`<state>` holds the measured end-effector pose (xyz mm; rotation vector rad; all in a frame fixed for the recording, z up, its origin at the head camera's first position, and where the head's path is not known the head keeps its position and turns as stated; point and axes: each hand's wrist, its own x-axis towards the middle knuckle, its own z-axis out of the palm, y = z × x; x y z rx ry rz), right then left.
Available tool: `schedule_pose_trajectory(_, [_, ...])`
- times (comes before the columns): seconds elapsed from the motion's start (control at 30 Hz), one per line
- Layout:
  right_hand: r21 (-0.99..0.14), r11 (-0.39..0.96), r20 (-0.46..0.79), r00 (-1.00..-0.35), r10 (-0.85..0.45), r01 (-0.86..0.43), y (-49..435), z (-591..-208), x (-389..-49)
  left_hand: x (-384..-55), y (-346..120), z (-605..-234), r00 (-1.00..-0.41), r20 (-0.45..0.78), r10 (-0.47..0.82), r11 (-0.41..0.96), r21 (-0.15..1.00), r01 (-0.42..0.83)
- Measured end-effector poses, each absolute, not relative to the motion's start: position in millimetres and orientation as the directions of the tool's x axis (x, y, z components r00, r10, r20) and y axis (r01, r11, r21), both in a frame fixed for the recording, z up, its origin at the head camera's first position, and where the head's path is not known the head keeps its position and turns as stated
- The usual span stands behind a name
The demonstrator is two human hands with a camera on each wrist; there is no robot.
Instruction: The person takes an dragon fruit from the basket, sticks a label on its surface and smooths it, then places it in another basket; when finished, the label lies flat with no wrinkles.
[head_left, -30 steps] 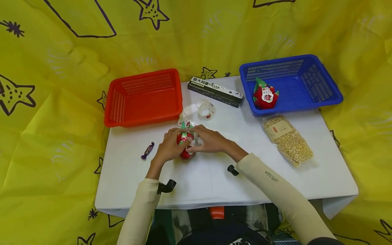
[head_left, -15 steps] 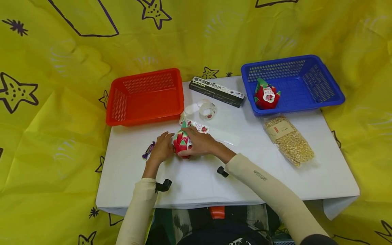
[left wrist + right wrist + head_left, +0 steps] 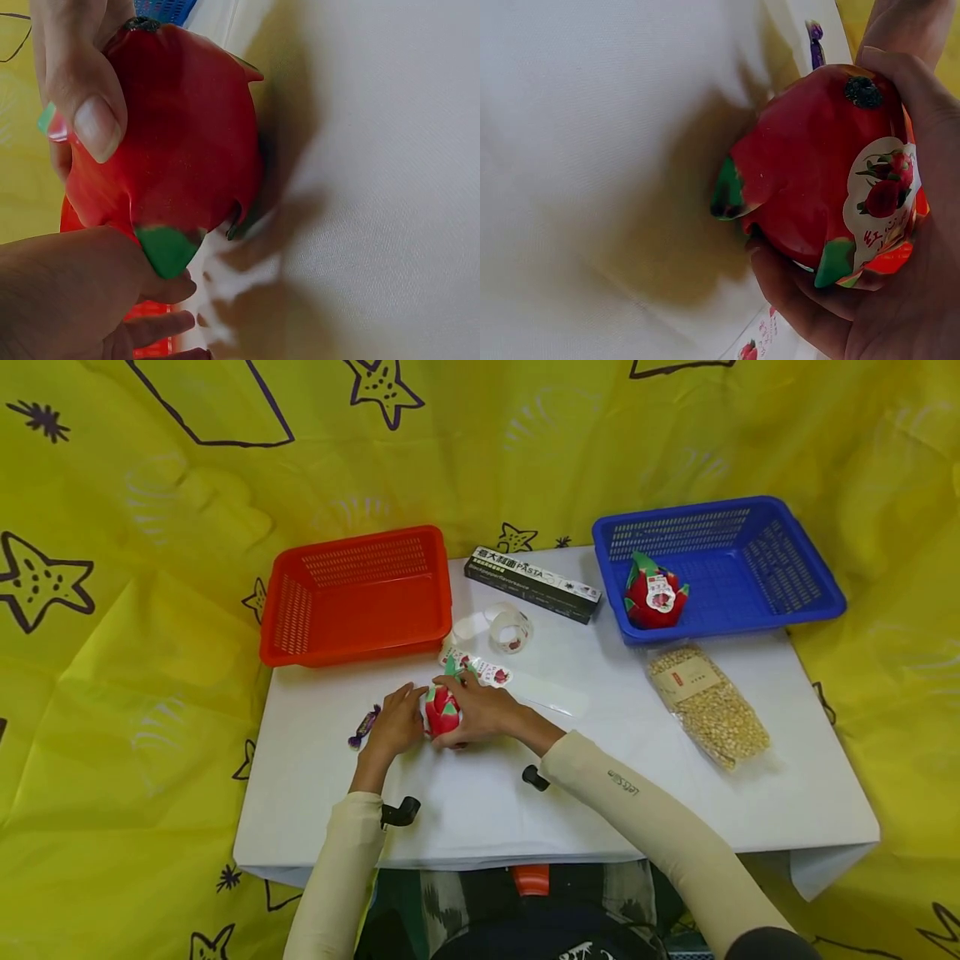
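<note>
A red dragon fruit with green leaf tips (image 3: 442,710) is held just over the table in front of me. My right hand (image 3: 480,708) grips it from the right, thumb and fingers around its sides. In the right wrist view a white label (image 3: 881,199) with a fruit picture sits on its skin. My left hand (image 3: 398,720) is at the fruit's left side, touching or nearly touching it. Its fingers (image 3: 161,326) spread out loosely in the left wrist view, while part of that hand is hidden. Behind the fruit lies a label strip (image 3: 495,675).
A wrapped candy (image 3: 365,727) lies left of my hands. Behind are a red basket (image 3: 360,656), a clear tape roll (image 3: 510,632) and a pasta box (image 3: 532,585). At right, a blue basket (image 3: 738,625) holds another dragon fruit (image 3: 656,599), near a corn kernel bag (image 3: 708,703).
Both hands have come back slightly left from the label strip, which now shows behind them. The dragon fruit has turned, and the right hand has wrapped further round it.
</note>
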<state>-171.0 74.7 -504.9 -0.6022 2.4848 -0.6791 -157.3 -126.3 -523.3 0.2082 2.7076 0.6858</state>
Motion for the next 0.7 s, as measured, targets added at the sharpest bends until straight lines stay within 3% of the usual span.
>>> schedule_pose_trajectory(0.47, [-0.584,0.768,-0.346,-0.776,-0.528,-0.262,81,-506,-170,-159,-127,-530,-0.934,-0.296,0.201,0.866,0.499,0.029])
schedule_pose_trajectory(0.7, [-0.588,0.771,-0.367,-0.768,-0.524,-0.246,109,-493,-177,-158,-124,-537,-0.933,-0.306,0.189,0.904,0.425,0.043])
